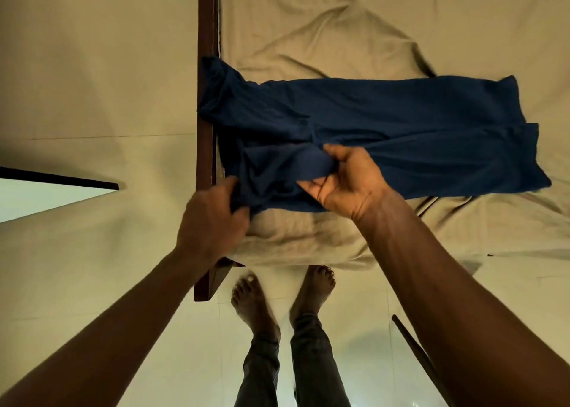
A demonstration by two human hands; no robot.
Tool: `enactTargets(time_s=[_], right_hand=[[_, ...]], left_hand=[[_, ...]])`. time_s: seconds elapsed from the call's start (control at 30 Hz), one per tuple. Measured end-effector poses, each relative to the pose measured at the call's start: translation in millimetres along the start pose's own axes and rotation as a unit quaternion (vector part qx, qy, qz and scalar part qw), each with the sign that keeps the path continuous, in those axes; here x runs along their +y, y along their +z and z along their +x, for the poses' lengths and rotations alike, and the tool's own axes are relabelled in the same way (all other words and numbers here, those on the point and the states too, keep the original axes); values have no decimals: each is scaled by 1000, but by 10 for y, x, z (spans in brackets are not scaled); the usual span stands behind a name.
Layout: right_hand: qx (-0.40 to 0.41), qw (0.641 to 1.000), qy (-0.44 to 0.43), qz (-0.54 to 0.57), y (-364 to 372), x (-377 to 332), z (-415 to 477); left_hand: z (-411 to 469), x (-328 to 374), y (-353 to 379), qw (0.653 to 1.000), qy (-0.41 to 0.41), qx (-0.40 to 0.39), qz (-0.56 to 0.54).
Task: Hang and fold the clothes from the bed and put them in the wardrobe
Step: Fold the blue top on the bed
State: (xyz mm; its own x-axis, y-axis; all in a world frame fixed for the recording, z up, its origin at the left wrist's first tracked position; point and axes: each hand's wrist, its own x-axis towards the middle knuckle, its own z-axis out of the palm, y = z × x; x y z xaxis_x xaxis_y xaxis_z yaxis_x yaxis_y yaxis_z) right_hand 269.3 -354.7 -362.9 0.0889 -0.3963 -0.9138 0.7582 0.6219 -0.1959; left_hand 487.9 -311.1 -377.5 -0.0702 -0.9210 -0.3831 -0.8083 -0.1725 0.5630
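A dark blue garment (401, 129) lies spread across the bed, its length running from left to right over a rumpled beige sheet (308, 36). Its far-left end is bunched and drapes over the dark wooden bed frame (205, 21). Its right end lies flat on the sheet, well in from the mattress edge. The fabric is smooth on the right and creased and gathered towards the left.

The left grip (212, 218) is clamped on the garment's near-left corner, just beside the frame, with its fingers curled into the cloth and the back of the hand turned up. The right grip (345, 181) sits close beside it, nearer the garment's middle, palm turned partly upward. It pinches a raised fold of the blue fabric between thumb and fingers, and that fold stands lifted off the sheet while the rest of the garment lies on the bed. Both bare forearms reach in from the bottom of the view.

Below the mattress edge, two bare feet (249, 298) stand on the pale tiled floor (92, 67), with grey trousers (311, 360) above them. A thin dark rod (413, 345) slants at lower right, partly hidden by the right arm. At far left a pale panel with a dark edge (46, 197) juts in; what it is cannot be told.
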Motion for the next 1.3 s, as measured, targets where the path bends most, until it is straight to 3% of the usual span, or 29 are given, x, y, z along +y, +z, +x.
enactTargets(time_s=[0.1,0.17,0.2,0.27,0.3,0.4,0.43,0.47,0.57,0.6,0.7,0.77,0.83,0.87,0.93,1.03,1.13,1.2,1.3], right_hand=[[-60,996,-63,-12,124,-95,131],[-8,977,-171,-125,130,-30,209],[43,940,-254,-226,90,38,231],[101,794,-406,-441,-98,209,236],[81,714,-440,-539,-219,291,228],[19,430,-412,-803,-562,493,258],[19,368,-411,-834,-643,531,285],[23,352,-421,-836,-683,531,290],[28,415,-450,-791,-727,461,266],[21,421,-451,-787,-737,435,252],[-11,374,-459,-806,-749,391,196],[-41,350,-425,-834,-748,382,182],[-70,373,-373,-847,-745,383,205],[-76,414,-358,-834,-734,382,210],[-38,542,-369,-754,-662,360,217],[73,709,-396,-579,-485,227,326],[67,853,-304,-418,-181,19,441],[42,906,-215,-361,41,-123,448],[44,901,-180,-392,238,-237,436]], left_hand=[[177,62,-159,954,-190,43,-228],[247,37,-195,930,-241,80,-265],[263,3,-191,931,-248,87,-252],[251,-54,-190,939,-241,92,-227],[220,-57,-193,947,-225,87,-213],[49,18,-149,989,-114,48,-82],[-7,59,-108,996,-79,34,-31],[-59,96,-61,998,-58,16,16],[-156,79,75,992,-9,-43,117],[-150,52,77,987,17,-43,155],[-79,-20,-50,967,85,-17,238],[-26,-47,-177,957,87,-31,276],[19,-42,-301,954,54,-59,290],[51,-26,-358,956,25,-75,283],[132,46,-486,961,-29,-86,261],[227,209,-555,975,-40,3,216],[346,365,-407,993,-96,66,24],[443,440,-270,990,-136,36,-25],[578,509,-143,986,-107,19,125]])
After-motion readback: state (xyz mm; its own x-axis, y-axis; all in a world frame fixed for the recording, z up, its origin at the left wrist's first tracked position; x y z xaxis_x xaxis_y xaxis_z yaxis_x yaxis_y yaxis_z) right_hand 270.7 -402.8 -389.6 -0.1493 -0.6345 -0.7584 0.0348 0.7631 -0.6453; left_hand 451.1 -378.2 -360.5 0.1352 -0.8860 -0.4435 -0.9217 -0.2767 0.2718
